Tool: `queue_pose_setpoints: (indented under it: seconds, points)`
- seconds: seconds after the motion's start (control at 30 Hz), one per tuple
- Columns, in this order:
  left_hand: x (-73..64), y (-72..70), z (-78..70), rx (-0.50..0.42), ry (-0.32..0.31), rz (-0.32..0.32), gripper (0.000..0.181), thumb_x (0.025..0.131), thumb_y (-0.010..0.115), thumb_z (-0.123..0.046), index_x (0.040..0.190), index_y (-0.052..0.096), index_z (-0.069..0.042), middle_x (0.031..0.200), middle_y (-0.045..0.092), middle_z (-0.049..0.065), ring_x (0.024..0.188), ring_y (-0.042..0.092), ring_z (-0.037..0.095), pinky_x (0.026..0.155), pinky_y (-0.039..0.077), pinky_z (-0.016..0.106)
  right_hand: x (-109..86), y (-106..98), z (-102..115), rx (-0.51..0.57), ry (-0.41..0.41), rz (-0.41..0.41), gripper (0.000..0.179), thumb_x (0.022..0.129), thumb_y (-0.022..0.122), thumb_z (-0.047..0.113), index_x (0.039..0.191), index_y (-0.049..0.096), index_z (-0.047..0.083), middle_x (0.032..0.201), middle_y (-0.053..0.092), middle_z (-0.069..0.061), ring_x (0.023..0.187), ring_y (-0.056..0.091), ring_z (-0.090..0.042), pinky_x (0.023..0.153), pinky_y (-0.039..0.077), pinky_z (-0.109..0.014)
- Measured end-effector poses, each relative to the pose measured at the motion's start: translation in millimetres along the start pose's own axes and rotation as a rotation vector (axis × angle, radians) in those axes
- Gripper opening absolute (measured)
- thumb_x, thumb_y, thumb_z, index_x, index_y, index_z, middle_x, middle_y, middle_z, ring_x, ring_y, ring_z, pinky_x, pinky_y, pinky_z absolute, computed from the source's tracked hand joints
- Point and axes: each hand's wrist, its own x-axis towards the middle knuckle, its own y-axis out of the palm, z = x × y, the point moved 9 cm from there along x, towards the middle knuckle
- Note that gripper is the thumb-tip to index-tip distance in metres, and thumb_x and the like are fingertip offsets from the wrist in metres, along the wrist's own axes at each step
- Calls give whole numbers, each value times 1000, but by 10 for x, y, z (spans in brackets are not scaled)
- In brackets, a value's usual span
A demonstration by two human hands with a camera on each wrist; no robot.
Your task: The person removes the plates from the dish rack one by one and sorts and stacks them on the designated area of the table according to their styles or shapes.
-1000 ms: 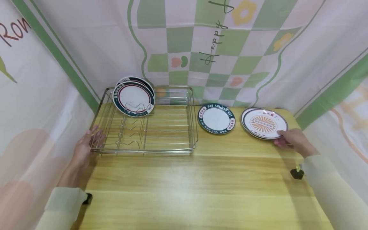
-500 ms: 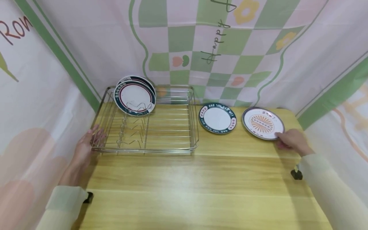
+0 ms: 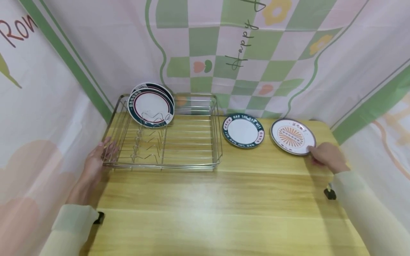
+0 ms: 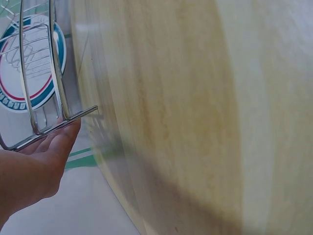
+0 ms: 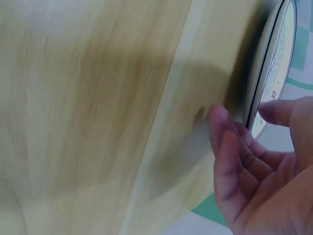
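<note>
At the right of the table, my right hand pinches the near right edge of a white plate with an orange sunburst. Its thumb lies on the plate's face, the other fingers below the rim. Two stacked rims show in the right wrist view, so a second plate is under it. My left hand rests against the left side of the metal dish rack, fingers along the outer wires. Two dark-rimmed plates lean upright in the rack's back left. A green-rimmed plate lies flat between rack and stack.
The wooden table stretches in front of the rack and plates. A patterned cloth hangs right behind them, and more cloth closes in both sides. Wire dividers stand in the left part of the rack.
The sunburst plate has shifted left over the plate beneath, whose edge showed at the left before and is now covered. My right hand moved slightly with it; my left hand stays at the rack.
</note>
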Motion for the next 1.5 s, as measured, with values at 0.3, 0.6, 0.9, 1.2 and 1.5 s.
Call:
queue_pose_setpoints:
  seconds: [0.3, 0.6, 0.9, 1.2, 1.5]
  points:
    - [0, -1, 20, 1, -4, 5, 76, 111, 27, -59, 170, 8, -17, 174, 7, 21, 156, 35, 19, 128, 30, 40, 25, -382, 365, -102, -37, -118, 75, 110, 36, 57, 99, 70, -9, 80, 72, -19, 70, 66, -37, 50, 51, -40]
    - [12, -7, 20, 1, -10, 1, 77, 110, 27, -61, 170, 7, -17, 174, 6, 20, 157, 32, 21, 129, 28, 42, -185, -541, 1830, -17, -362, -186, 49, 109, 56, 41, 111, 70, -6, 88, 78, -17, 68, 70, -24, 60, 56, -37]
    - [-6, -11, 8, 27, -1, 8, 77, 111, 25, -61, 171, 6, -17, 175, 5, 20, 160, 26, 28, 130, 26, 43, -409, -574, 3117, -9, -573, -184, 36, 108, 62, 33, 114, 74, 0, 99, 78, -15, 82, 74, -27, 78, 64, -49]
    - [-28, -20, 19, -6, 7, 2, 76, 111, 28, -59, 170, 9, -16, 174, 6, 22, 159, 29, 25, 127, 31, 38, -425, -436, 4042, 22, -702, -148, 31, 107, 62, 28, 121, 72, 2, 107, 79, -15, 93, 75, -28, 80, 65, -46]
    - [-3, 1, -6, -7, 14, 2, 77, 111, 28, -60, 170, 8, -15, 174, 7, 21, 160, 23, 32, 129, 26, 43, -328, -204, 4720, -26, -775, -46, 42, 107, 65, 30, 133, 66, -2, 119, 76, -18, 107, 73, -30, 96, 62, -45]
